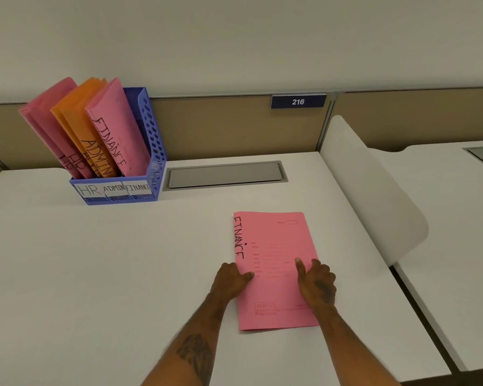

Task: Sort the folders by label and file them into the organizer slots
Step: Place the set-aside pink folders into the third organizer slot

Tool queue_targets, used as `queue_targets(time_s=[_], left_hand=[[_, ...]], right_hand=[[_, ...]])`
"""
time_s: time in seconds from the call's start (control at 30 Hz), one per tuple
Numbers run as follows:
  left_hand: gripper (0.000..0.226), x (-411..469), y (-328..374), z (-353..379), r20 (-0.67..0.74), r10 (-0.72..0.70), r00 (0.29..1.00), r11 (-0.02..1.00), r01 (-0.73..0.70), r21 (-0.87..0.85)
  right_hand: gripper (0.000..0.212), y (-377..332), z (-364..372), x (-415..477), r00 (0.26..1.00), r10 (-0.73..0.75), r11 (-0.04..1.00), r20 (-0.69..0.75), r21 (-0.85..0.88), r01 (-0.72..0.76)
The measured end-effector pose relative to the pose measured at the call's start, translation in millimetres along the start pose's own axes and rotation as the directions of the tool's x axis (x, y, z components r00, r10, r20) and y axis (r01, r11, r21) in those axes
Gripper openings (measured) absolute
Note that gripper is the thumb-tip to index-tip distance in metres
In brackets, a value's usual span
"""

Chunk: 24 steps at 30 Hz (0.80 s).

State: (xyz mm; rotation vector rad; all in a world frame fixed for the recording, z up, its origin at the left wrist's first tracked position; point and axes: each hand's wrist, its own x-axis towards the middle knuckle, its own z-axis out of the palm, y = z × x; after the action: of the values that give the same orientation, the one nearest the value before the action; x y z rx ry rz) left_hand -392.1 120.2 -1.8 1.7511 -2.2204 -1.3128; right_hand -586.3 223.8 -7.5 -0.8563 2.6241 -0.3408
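- Reaching forward, your forearms angle in over the white desk (95, 274).
- Blue organizer (154, 151) stands far left, well apart, already holding folders.
- Pink FINANCE folder (273, 246) lies flat between your hands.
- Left hand (232, 280) pinches its left edge; right hand (315, 282) grips its right edge, thumb on top.

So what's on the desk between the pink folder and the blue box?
Nothing: the head view shows bare white desk between the pink folder and blue organizer.
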Motion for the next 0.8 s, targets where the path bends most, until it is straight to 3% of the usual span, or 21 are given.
queue_targets(time_s=[0.3, 0.47, 0.57, 0.67, 0.8], left_hand=[[0.056, -11.2, -7.1, -12.1, 0.0, -0.062, 0.998, 0.99, 0.062, -0.124], [0.062, -27.2, -13.7, -21.9, -0.04, -0.121, 0.992, 0.868, 0.086, -0.489], [0.062, -34.3, -17.2, -31.6, -0.066, -0.126, 0.99, 0.777, 0.057, -0.627], [0.055, -40.8, -19.8, -47.2, -0.14, -0.098, 0.985, 0.762, -0.016, -0.647], [0.045, -47.2, -21.2, -78.9, -0.306, -0.045, 0.951, 0.862, -0.119, -0.493]], right_hand=[[0.076, -24.9, -1.6, -1.4, 0.996, 0.08, 0.994, 0.03, 0.073, -0.082], [0.074, -37.9, 1.3, -4.7, 0.995, 0.075, 0.986, 0.066, 0.145, -0.084], [0.077, -48.4, 7.5, -11.1, 0.993, 0.074, 0.991, 0.094, 0.101, -0.083], [0.079, -68.3, 12.5, -17.9, 0.99, 0.057, 0.995, 0.126, 0.069, -0.066], [0.075, -125.0, 8.4, -27.8, 0.989, -0.11, 0.984, 0.103, 0.155, 0.093]])
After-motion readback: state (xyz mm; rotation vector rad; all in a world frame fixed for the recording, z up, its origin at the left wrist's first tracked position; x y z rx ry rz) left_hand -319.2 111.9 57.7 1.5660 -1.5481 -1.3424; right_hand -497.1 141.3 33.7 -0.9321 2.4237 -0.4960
